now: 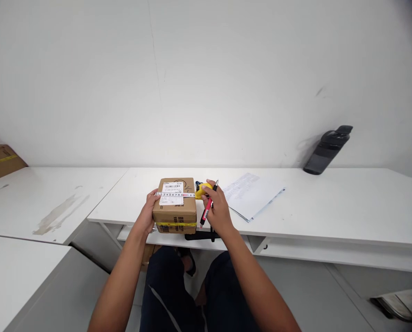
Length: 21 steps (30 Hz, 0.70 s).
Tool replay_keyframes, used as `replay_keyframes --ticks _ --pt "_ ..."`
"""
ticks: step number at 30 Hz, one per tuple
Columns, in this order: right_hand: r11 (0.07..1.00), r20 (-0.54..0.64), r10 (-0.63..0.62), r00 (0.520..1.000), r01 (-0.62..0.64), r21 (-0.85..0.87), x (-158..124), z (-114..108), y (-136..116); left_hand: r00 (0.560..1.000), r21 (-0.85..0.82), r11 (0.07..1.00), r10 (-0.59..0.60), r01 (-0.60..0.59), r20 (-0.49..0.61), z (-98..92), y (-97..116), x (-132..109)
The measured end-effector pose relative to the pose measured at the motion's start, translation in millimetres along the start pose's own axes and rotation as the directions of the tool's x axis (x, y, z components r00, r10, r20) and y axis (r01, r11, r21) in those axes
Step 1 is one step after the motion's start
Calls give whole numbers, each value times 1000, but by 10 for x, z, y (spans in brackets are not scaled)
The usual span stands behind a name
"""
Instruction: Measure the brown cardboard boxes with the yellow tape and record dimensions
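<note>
A small brown cardboard box (174,213) with a white shipping label (171,201) and a yellow strip along its front is at the table's front edge. Across its top stretches the white blade (176,195) of a tape measure. My left hand (148,213) is closed at the box's left side, its fingertips by the blade's end; the exact grip there is partly hidden. At the right side, my right hand (219,210) grips the yellow tape measure (203,189) case. A red and black pen (208,206) is also held between that hand's fingers.
Papers (254,196) lie on the white table (316,207) right of the box. A dark bottle (326,150) stands farther right near the wall. Another taped carton (3,161) sits at far left. Under the tabletop is an open shelf (306,256).
</note>
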State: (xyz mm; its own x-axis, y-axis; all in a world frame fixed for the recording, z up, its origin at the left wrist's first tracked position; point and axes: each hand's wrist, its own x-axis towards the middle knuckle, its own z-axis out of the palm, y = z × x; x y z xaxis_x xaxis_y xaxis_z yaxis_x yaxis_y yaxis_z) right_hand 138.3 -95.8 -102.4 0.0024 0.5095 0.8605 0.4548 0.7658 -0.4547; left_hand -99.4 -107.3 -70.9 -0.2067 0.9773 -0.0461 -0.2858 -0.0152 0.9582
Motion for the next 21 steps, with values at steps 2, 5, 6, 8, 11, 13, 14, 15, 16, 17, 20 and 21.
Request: replay_keyframes --ticks 2,5,6,8,11,13,14,15,16,17,20,21 --pt "1000 11 17 1000 -17 6 19 -17 -9 1000 0 1000 2 -2 -4 7 6 -19" --pt "999 29 31 999 -32 21 73 -43 -11 1000 6 1000 2 -2 -5 6 12 -41" --pt "999 34 34 999 -35 27 94 -49 -11 1000 8 1000 2 -2 -1 -1 11 -42" --pt "998 43 43 998 -45 53 134 -53 -13 1000 9 1000 4 -5 15 -19 3 -35" --pt "990 43 78 996 -83 117 168 -46 -32 1000 1 1000 8 -8 24 -42 -11 -18" --pt "983 46 109 993 -114 143 173 -40 -49 1000 -1 1000 9 -9 19 -47 -14 -16" --pt "981 47 121 991 -127 145 171 -39 -57 1000 1 1000 7 -7 20 -45 -13 -19" --pt "980 48 129 990 -135 145 169 -39 -63 1000 5 1000 4 -4 24 -42 -10 -24" --pt "980 50 132 990 -138 144 166 -41 -66 1000 8 1000 2 -2 27 -37 -7 -30" --pt "981 50 130 990 -136 142 162 -44 -67 1000 9 1000 0 0 27 -31 -2 -37" --pt "984 56 107 993 -114 138 154 -54 -63 1000 6 1000 -4 4 14 -8 15 -59" --pt "985 57 101 993 -108 135 152 -56 -61 1000 3 1000 -6 6 8 -1 21 -65"
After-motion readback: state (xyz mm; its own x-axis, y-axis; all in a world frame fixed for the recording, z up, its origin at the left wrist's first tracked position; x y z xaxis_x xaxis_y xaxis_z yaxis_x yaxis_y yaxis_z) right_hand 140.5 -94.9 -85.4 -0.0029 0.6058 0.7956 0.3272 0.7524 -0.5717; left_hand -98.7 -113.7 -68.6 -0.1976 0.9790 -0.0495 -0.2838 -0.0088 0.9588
